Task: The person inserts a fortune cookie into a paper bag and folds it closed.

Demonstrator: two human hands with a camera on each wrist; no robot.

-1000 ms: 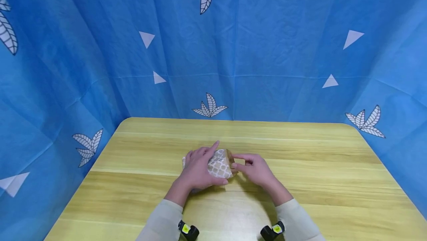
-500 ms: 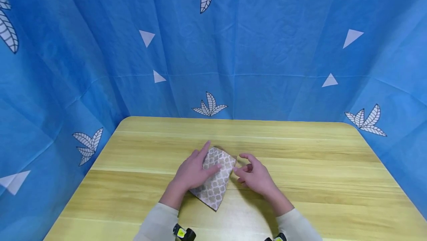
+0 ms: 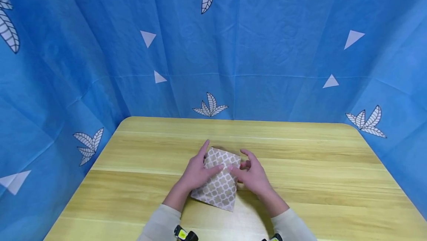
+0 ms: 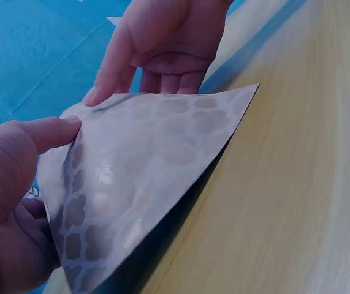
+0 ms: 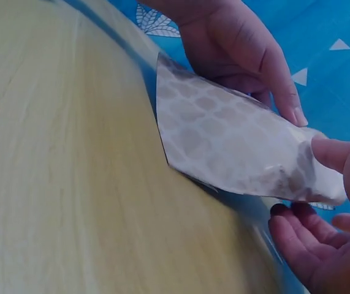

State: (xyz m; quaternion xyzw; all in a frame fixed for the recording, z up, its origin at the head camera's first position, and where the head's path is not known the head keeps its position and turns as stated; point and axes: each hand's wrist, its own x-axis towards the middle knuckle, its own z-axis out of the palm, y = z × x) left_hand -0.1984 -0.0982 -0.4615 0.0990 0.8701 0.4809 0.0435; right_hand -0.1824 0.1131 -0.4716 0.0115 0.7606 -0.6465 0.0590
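Observation:
A flat paper bag (image 3: 220,188) with a beige and white quatrefoil print is held just above the wooden table (image 3: 317,167), its near corner low. My left hand (image 3: 197,172) grips its left edge, thumb on top and fingers beneath. My right hand (image 3: 251,176) holds the right edge, thumb on the print and fingers curled under it. The left wrist view shows the bag (image 4: 156,171) tilted over the table, my left hand (image 4: 9,184) low on the left and my right hand (image 4: 162,43) behind it. From the right wrist I see the bag (image 5: 230,141), my right hand (image 5: 340,208) and my left hand (image 5: 236,49).
The light wooden table (image 5: 70,184) has rounded corners. Blue cloth (image 3: 267,48) printed with white leaves and triangles hangs close round its back and both sides. Both forearms wear pale sleeves (image 3: 160,222).
The bag, bunched between both hands a second ago, has turned and spread flat toward me. My right hand has come in onto its right edge.

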